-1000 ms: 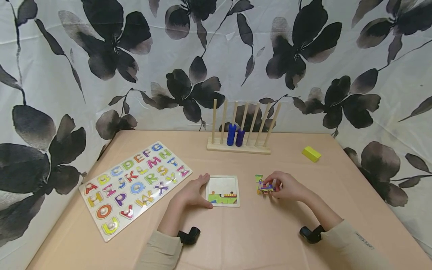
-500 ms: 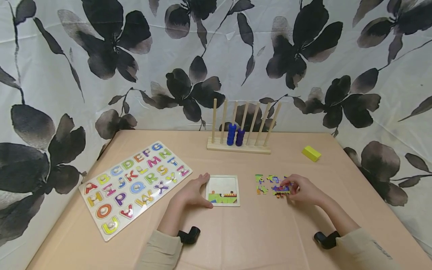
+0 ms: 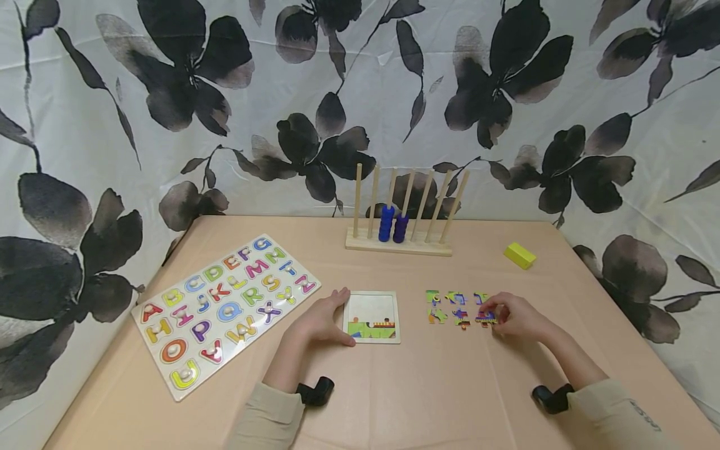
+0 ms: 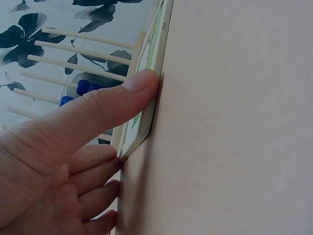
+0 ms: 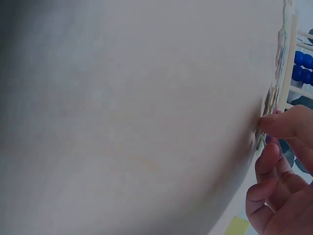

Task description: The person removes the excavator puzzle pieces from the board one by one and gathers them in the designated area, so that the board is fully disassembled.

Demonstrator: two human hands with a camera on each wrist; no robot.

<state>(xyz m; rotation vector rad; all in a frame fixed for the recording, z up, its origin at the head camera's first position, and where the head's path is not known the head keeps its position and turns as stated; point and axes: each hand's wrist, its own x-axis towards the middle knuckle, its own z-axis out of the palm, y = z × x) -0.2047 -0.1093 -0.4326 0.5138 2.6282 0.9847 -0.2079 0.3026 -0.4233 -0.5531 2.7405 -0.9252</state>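
Gap between tray edge (image 3: 397, 319) and puzzle pieces (image 3: 462, 319)

Soft, even light covers the table (image 3: 427, 387) here, a faint shadow under the right hand (image 3: 520, 319). Both wrist views look dimmer, the right darkening toward its upper-left corner.

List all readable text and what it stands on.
"A B C D E F G": top row, white rectangular alphabet board
"H I J K L M N": second row of the board
"O P Q R S T": third row
"U V W X Y Z": bottom row
Dark print on the beige fabric right sleeve: too blurred to read
Small colourful jigsaw pieces: no legible text
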